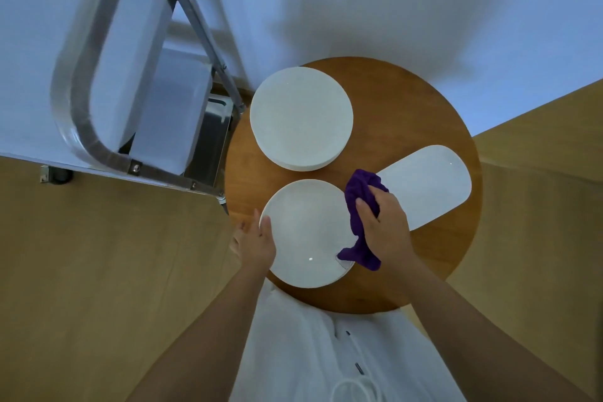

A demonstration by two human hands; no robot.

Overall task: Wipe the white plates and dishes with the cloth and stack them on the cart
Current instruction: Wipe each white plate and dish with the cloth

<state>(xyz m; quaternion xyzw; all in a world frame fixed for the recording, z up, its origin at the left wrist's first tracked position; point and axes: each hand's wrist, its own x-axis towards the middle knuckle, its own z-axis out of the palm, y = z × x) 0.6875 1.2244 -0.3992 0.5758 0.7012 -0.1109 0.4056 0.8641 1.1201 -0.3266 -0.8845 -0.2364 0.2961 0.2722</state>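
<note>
At lower centre, our left hand [256,243] steadied the plate [306,235], fingers straight against its rim. Our right hand [383,222] clamped the cloth [360,202] at the plate's right edge, apparently for wiping.

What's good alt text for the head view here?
Seen from above, a person's right hand grips a purple cloth at the edge of a white plate on a round wooden table, while the left hand steadies the plate's rim. A stack of round plates and an oblong white dish lie behind, with a metal cart at left.
</note>
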